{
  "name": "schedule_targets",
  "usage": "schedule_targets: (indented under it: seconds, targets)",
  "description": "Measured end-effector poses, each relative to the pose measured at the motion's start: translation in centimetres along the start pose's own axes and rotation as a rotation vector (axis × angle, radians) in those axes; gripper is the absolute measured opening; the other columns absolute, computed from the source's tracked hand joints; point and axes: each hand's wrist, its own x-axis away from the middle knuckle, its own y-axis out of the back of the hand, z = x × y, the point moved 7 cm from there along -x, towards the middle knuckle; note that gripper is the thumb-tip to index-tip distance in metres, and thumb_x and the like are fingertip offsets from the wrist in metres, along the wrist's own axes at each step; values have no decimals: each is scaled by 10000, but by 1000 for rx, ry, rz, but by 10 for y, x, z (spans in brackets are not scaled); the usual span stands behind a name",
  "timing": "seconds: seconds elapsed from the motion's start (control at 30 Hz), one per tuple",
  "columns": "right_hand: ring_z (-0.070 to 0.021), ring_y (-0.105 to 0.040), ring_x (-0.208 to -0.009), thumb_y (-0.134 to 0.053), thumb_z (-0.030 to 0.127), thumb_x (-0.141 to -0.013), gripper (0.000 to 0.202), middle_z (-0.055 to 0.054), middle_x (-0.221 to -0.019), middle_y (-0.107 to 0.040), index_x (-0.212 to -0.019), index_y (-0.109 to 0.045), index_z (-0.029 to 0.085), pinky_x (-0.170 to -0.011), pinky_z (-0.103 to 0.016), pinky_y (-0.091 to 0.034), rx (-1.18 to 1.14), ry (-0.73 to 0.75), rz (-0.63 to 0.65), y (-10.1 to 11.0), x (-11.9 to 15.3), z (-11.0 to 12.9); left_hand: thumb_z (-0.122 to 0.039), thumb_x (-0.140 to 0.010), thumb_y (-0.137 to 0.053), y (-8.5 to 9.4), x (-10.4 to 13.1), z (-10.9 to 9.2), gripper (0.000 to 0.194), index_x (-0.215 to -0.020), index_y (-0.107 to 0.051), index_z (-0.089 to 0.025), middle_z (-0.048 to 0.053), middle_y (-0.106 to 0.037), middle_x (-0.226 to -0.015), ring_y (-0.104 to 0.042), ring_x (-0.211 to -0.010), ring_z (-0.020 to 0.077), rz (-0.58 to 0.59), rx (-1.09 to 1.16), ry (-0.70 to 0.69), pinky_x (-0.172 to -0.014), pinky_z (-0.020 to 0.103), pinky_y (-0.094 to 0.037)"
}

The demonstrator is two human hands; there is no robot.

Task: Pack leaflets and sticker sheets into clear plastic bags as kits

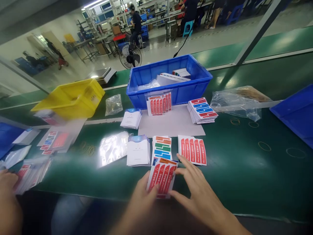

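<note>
Near the table's front edge my left hand [144, 192] grips a small stack of printed cards [163, 176], red labels on top. Beside its right edge is my right hand [193, 186], fingers spread, fingertips at the stack's side. Just beyond lie a pile of cards with orange, green and blue labels [161, 147], white booklets [138, 151] to the left and red-label sheets [193, 150] to the right. Farther back are another booklet pile [131, 118], red cards in clear sleeves [159, 104] against the blue bin, and a stack with red and blue labels [202, 109].
A blue bin [171, 88] stands at the back, a yellow bin [73, 98] behind left, another blue bin [295, 114] at right. Clear bags [113, 148] lie left of the booklets. Another person's hand [7, 182] touches sleeved cards at far left. Rubber bands [264, 146] lie at right.
</note>
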Motion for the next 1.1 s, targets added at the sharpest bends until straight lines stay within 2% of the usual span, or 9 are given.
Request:
schedule_targets:
  seconds: [0.13, 0.23, 0.37, 0.47, 0.57, 0.7, 0.73, 0.87, 1.1]
  targets:
    - [-273, -401, -1380, -604, 288, -856, 512, -136, -1506, -412, -1332, -420, 248, -1079, -484, -417, -284, -118, 33, -5, 2, -20, -183, -901, -476, 5, 8, -32, 330, -1148, -681, -259, 61, -736, -975, -662, -851, 227, 91, -463, -176, -788, 285, -474]
    - [-242, -474, -1327, -603, 272, -863, 530, -105, -1438, -504, -1360, -420, 264, -1085, -447, -416, -497, -207, 111, -27, 3, -31, -124, -849, -507, 0, 5, -35, 344, -1086, -709, -269, 67, -745, -911, -665, -819, 240, 103, -661, -282, -730, 287, -468]
    - [-254, -603, -1178, -607, 321, -877, 265, -95, -1248, -653, -1129, -594, 239, -1013, -422, -483, -684, -246, 137, -53, 2, -34, -84, -816, -510, -10, 0, -25, 309, -978, -714, -249, 70, -730, -850, -646, -765, 236, 143, -838, -308, -670, 295, -444]
    - [-267, -664, -1063, -592, 386, -890, 161, -78, -1098, -718, -895, -642, 234, -947, -422, -523, -744, -236, 149, -64, 2, -31, -113, -827, -526, -7, 2, -22, 260, -973, -701, -239, 75, -725, -882, -638, -813, 240, 185, -800, -265, -709, 305, -447]
    - [-260, -696, -958, -559, 424, -907, 220, -58, -965, -742, -841, -659, 239, -873, -394, -556, -771, -206, 168, -64, 5, -30, -242, -812, -633, 25, -3, -30, 219, -1027, -670, -235, 85, -716, -1012, -632, -941, 251, 32, -687, -255, -818, 314, -459]
    - [-264, -707, -949, -564, 427, -900, 225, -68, -953, -751, -825, -670, 244, -844, -356, -575, -767, -239, 141, -56, 11, -45, -391, -866, -543, 115, -19, -28, 230, -966, -619, -199, 84, -686, -935, -626, -863, 226, -552, -866, -70, -788, 312, -462]
    - [-271, -706, -965, -586, 428, -885, 212, -74, -969, -754, -825, -676, 245, -851, -354, -576, -759, -243, 129, -55, 12, -49, -399, -874, -517, 133, -24, -24, 250, -972, -607, -187, 93, -676, -931, -621, -837, 233, -636, -912, -5, -759, 324, -455]
    - [-280, -717, -954, -632, 451, -841, 205, -70, -987, -765, -841, -717, 265, -844, -338, -586, -733, -253, 99, -58, 11, -56, -382, -832, -553, 168, -52, -1, 224, -903, -611, -177, 117, -674, -915, -628, -800, 264, -675, -989, 151, -676, 329, -410]
    - [-258, -733, -896, -621, 431, -849, 197, -40, -957, -775, -845, -746, 279, -790, -260, -597, -682, -263, 121, -62, 6, -58, -173, -807, -499, 178, -65, 21, 158, -683, -596, -187, 112, -690, -735, -652, -752, 265, -636, -927, 233, -641, 310, -383]
